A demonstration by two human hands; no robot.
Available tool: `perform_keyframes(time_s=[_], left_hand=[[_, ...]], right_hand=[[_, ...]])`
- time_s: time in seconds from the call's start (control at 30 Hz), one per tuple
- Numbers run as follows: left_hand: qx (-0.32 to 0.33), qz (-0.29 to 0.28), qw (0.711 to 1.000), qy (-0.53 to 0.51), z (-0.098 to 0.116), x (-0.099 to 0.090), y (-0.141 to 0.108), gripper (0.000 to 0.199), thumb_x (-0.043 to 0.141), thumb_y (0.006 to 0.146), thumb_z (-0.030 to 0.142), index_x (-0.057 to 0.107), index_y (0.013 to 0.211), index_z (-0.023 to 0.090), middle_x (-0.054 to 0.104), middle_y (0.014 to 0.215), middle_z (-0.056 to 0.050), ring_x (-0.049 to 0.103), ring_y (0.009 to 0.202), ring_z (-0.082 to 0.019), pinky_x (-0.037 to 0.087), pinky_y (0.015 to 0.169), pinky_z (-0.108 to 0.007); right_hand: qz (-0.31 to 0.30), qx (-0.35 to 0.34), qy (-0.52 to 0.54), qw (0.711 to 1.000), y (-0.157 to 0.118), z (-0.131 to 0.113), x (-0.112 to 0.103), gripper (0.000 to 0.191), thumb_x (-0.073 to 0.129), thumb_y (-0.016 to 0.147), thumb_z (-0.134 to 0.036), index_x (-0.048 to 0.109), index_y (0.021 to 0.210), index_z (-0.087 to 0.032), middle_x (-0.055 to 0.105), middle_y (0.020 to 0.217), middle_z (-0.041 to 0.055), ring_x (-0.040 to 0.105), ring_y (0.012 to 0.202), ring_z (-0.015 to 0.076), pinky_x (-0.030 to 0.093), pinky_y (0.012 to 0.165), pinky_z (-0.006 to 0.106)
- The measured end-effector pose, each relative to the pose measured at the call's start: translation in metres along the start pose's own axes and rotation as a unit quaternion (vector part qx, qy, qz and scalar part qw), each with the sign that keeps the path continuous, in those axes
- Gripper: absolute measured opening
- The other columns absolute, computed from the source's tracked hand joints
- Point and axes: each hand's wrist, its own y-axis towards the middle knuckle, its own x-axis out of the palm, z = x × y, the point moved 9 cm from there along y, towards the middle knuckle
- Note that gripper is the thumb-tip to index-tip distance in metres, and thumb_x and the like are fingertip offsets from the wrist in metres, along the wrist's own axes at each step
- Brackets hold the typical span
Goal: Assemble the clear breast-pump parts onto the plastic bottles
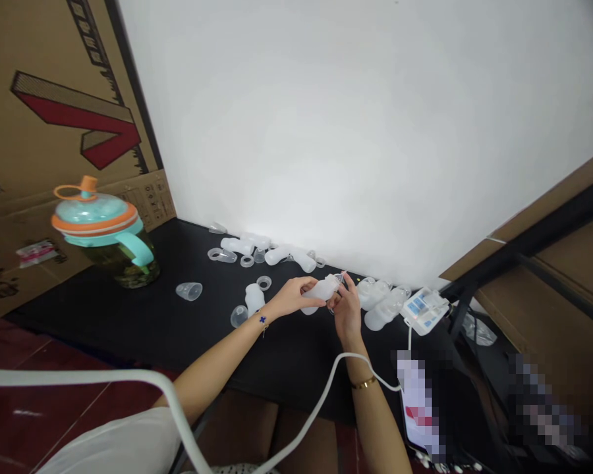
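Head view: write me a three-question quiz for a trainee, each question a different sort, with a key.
1. Which hand is nearer the clear end of the held white bottle?
2. True or false: the jug with the teal and orange lid stands toward the left end of the black table.
3. Fill in: the large mark on the carton is partly coloured ____.

Key: 1. the right hand; 2. true; 3. red.

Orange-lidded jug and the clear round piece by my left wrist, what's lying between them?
In the head view, one clear cup-shaped piece lies on the black tabletop between the jug and the round piece.
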Motion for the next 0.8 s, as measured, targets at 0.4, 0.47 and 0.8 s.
perform_keyframes(time_s=[0.4, 0.47, 0.8], left_hand=[[0.002, -0.002, 1.0, -0.007, 0.002, 0.0014, -0.0006, 0.046, 0.082, 0.074, 0.048, 0.074, 0.107, 0.017, 0.076, 0.1, -0.003, 0.069, 0.091, -0.022, 0.049, 0.077, -0.028], [0.002, 0.0, 1.0, -0.009, 0.0011, 0.0014, -0.0006, 0.046, 0.082, 0.073, 0.047, 0.073, 0.108, 0.018, 0.077, 0.101, -0.003, 0.069, 0.092, -0.022, 0.049, 0.078, -0.028], [-0.002, 0.0, 1.0, -0.013, 0.0024, 0.001, -0.0011, 0.048, 0.083, 0.073, 0.048, 0.073, 0.108, 0.017, 0.076, 0.102, -0.005, 0.069, 0.093, -0.023, 0.049, 0.078, -0.03]], right_hand=[[0.008, -0.011, -0.017, 1.0, 0.0022, 0.0019, -0.0041, 0.055, 0.079, 0.079, -0.038, 0.054, 0.127, -0.025, 0.061, 0.079, -0.0051, 0.047, 0.05, 0.0072, 0.043, 0.05, 0.023], [0.007, -0.011, -0.017, 1.0, 0.0022, 0.0018, -0.0035, 0.056, 0.079, 0.078, -0.039, 0.054, 0.126, -0.025, 0.061, 0.079, -0.0053, 0.047, 0.05, 0.0067, 0.043, 0.05, 0.022], [0.009, -0.006, -0.011, 1.0, 0.0018, 0.0021, -0.0039, 0.055, 0.08, 0.078, -0.039, 0.055, 0.125, -0.025, 0.059, 0.078, -0.0057, 0.046, 0.051, 0.0064, 0.042, 0.049, 0.021]])
